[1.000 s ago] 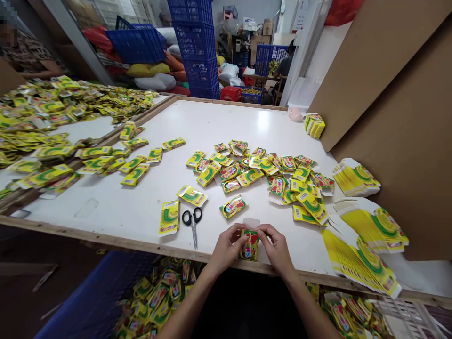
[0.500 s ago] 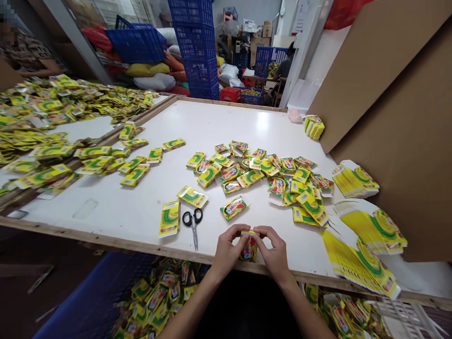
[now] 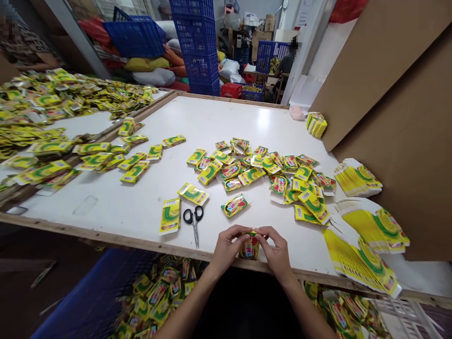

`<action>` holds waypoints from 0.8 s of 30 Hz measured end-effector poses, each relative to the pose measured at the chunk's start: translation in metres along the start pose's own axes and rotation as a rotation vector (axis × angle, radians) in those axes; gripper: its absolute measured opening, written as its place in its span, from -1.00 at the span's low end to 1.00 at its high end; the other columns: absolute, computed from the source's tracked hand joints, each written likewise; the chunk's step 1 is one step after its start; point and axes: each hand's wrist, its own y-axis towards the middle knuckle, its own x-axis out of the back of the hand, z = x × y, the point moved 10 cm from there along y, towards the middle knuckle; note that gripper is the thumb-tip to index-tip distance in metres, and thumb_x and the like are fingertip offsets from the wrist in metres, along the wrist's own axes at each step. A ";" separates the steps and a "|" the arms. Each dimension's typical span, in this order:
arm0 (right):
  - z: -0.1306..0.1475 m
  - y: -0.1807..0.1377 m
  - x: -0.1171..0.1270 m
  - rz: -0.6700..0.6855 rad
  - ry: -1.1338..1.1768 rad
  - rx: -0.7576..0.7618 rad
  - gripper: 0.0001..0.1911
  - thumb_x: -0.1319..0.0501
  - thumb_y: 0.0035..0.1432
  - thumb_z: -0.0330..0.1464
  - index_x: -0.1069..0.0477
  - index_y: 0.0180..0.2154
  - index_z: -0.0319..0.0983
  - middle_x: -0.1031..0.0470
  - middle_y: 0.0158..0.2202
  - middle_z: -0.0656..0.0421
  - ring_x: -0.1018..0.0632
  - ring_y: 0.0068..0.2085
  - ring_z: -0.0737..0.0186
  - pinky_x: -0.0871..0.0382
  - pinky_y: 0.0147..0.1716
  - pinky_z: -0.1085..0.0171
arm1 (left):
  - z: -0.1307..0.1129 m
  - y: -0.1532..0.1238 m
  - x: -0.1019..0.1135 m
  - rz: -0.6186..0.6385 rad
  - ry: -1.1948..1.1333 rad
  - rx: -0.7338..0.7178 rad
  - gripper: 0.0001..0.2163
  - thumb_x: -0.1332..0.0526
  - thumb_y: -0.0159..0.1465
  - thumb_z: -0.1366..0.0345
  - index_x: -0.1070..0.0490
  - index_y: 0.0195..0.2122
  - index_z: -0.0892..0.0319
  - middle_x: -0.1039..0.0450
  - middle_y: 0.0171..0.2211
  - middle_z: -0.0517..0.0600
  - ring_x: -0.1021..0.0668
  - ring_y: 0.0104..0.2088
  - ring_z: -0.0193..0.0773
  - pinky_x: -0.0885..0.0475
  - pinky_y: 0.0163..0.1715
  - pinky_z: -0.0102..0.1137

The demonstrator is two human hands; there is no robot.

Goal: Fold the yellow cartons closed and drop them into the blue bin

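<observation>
At the table's front edge, a small yellow, green and red printed carton (image 3: 250, 248) is held between my two hands. My left hand (image 3: 229, 245) grips its upper left corner with thumb and fingers. On the upper right corner, my right hand (image 3: 273, 247) does the same, both sets of fingertips meeting near the top flap. A single carton (image 3: 235, 205) lies just beyond my hands. To the left rest black-handled scissors (image 3: 194, 221), points toward me, beside two flat yellow cartons (image 3: 170, 216). Farther back is a loose heap of cartons (image 3: 250, 175).
Fanned stacks of flat cartons (image 3: 374, 226) lie at the right, against brown cardboard (image 3: 395, 94). A wooden strip borders the white table (image 3: 212, 113). Below its front edge, a blue crate (image 3: 81, 301) and several cartons show. A co-worker sits far left, another at the back.
Both hands stay on the carton; my thumbs have shifted slightly near its top edge. The whole view has moved a little. The other things lie as before.
</observation>
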 end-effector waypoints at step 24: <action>-0.027 0.075 -0.051 0.188 -0.101 -0.173 -0.83 -0.15 0.12 -0.30 -0.39 -0.49 -0.18 -0.49 -0.48 0.22 -0.48 -0.46 0.27 -0.33 -0.44 0.33 | -0.064 -0.059 0.138 -0.452 0.534 -0.109 -0.71 -0.20 0.22 0.18 -0.40 -0.06 0.12 -0.40 0.01 0.07 -0.46 0.04 -0.07 -0.38 0.03 -0.18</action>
